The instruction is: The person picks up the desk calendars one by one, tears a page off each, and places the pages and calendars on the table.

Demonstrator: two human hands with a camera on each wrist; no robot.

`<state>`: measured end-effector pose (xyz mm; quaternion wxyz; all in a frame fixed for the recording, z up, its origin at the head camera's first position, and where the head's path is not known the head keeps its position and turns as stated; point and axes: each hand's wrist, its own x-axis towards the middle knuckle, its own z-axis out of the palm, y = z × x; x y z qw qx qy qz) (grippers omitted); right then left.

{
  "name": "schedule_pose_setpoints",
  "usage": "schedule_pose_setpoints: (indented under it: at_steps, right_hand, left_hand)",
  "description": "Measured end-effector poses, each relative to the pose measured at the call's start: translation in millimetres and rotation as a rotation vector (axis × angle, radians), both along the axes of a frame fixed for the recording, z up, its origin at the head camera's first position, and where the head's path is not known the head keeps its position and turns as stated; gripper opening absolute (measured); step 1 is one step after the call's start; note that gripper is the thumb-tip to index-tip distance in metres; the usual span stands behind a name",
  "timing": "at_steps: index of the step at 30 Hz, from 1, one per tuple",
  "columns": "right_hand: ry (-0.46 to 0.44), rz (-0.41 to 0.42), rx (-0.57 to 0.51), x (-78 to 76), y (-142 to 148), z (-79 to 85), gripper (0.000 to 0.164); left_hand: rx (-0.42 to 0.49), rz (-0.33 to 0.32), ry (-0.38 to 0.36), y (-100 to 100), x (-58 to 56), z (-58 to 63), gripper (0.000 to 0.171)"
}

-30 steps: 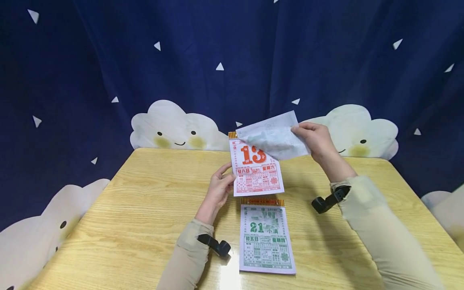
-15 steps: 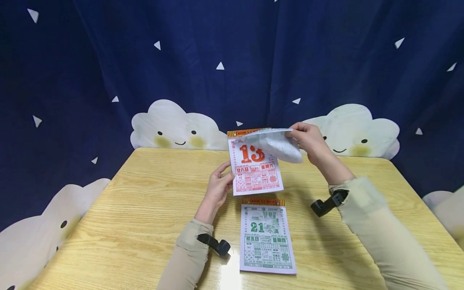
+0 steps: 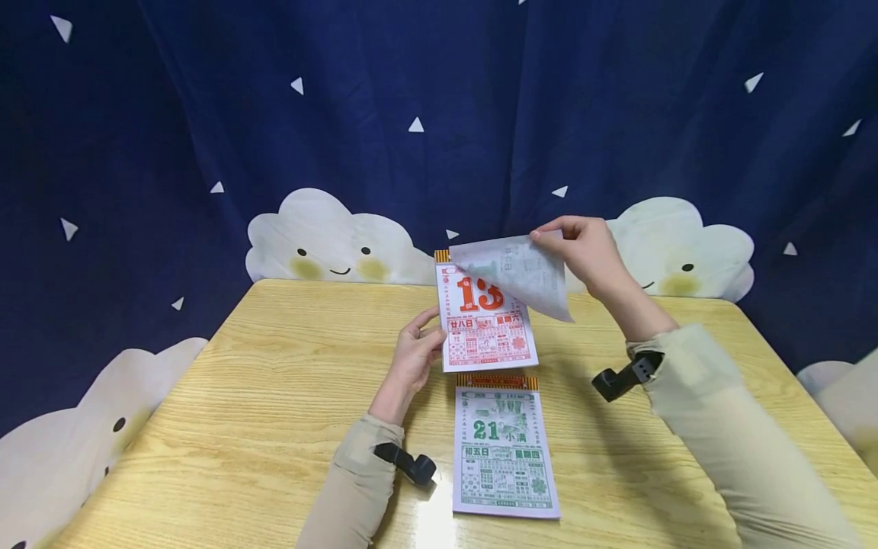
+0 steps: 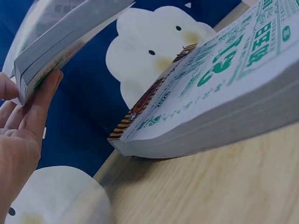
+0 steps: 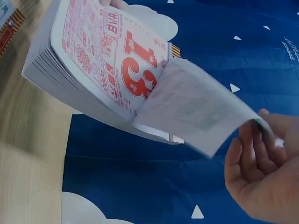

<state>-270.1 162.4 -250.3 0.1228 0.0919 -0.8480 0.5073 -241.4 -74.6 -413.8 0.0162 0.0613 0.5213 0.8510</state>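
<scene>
A thick tear-off calendar (image 3: 483, 328) with a red 13 on its page is held up off the table by my left hand (image 3: 414, 354), which grips its left edge, thumb in front and fingers behind. My right hand (image 3: 586, 248) pinches a thin page (image 3: 528, 271) at its upper edge, lifted and folded back over the calendar's top; its pale reverse faces up. In the right wrist view that page (image 5: 196, 105) still meets the pad near the orange binding. Below lies a second calendar (image 3: 506, 457), flat on the table, showing a green 21.
The wooden table (image 3: 274, 396) spreads out on both sides of the calendars. Behind it hangs a dark blue curtain (image 3: 343, 114) with white triangles and smiling clouds. Black wrist cameras (image 3: 414, 467) are strapped over both sleeves.
The lifted page bowed down over the calendar half a second ago and now stands spread again. My right hand has shifted slightly left and up along its edge. My left hand stays put.
</scene>
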Motion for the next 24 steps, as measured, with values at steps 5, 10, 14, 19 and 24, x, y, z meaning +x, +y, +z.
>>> schedule_pose_setpoints:
  at_steps: [5, 10, 14, 19, 24]
  right_hand:
    - [-0.086, -0.081, -0.111, -3.7, 20, 3.2, 0.019]
    - [-0.107, -0.189, -0.255, -9.6, 50, 5.3, 0.012]
    - [-0.122, -0.224, -0.275, -12.7, 63, 3.1, 0.023]
    - [-0.087, -0.274, -0.356, -12.3, 75, 0.5, 0.011]
    - [-0.021, -0.359, -0.343, -10.2, 84, -0.5, 0.001]
  left_hand:
    - [0.126, 0.012, -0.007, -3, -1.1, -0.7, 0.044]
    - [0.219, 0.057, -0.005, -12, -3.0, -1.5, 0.038]
    - [0.174, 0.033, -0.008, -16, -3.5, -1.7, 0.042]
    - [0.109, 0.007, -0.013, -21, -3.9, -1.5, 0.049]
    - [0.076, 0.021, -0.019, -31, -6.4, -1.4, 0.050]
